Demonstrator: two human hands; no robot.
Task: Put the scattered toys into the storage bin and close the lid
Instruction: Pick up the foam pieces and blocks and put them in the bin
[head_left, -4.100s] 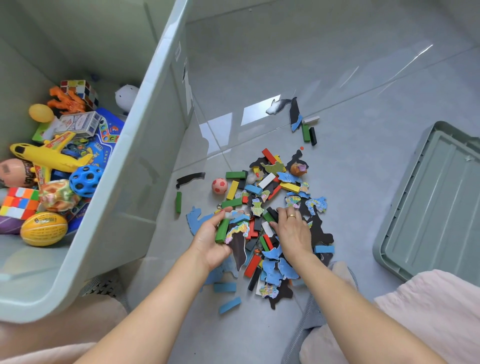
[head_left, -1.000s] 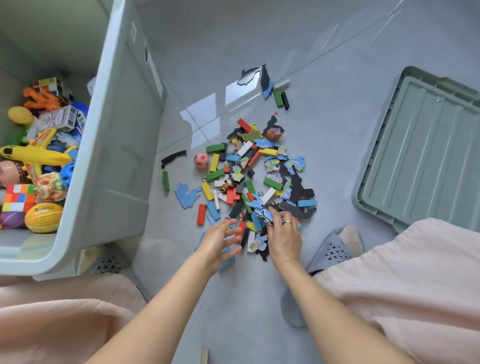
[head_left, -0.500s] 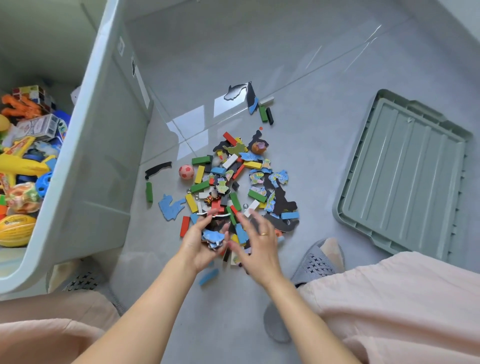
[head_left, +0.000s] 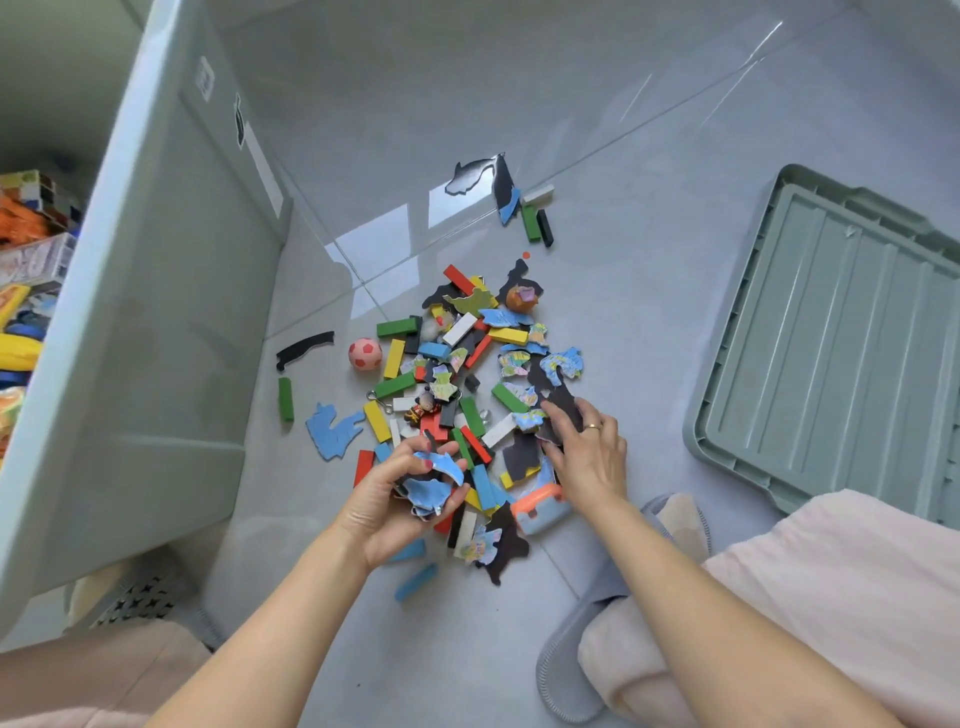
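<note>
Toys (head_left: 457, 374) lie scattered in a loose heap on the glossy grey tiled floor (head_left: 597, 130), between the storage bin (head_left: 145, 322) on our left and its lid (head_left: 831, 332) on our right; only the head view to go through. Our left hand (head_left: 400, 493) is cupped palm-up, fingers curled around a small stack of blue puzzle pieces (head_left: 434, 480), probably so it works as a collecting tray while the other hand feeds it. Our right hand (head_left: 587, 452), ring on one finger, is down on the pile with fingers bent over a dark flat puzzle piece (head_left: 563, 410), seemingly pinching it up; exact contact is hard to see. Heap is a mix: thin flat irregular puzzle pieces, printed on one side and black on the back, and rigid rectangular domino blocks (head_left: 395, 358) in red, green, yellow, blue, white and black, smooth-painted. A small pink soccer ball (head_left: 365, 354) sits just beside the blocks, round, likely to roll if nudged. A few strays sit apart further up the floor near a green block (head_left: 530, 222). The bin is pale green plastic, smooth-walled, open, with other toys already visible inside at the left edge. The lid lies flat on the floor, ribbed, same pale green, well apart from the bin, so closing comes much later. A grey slipper (head_left: 582, 670) is near the bottom.
</note>
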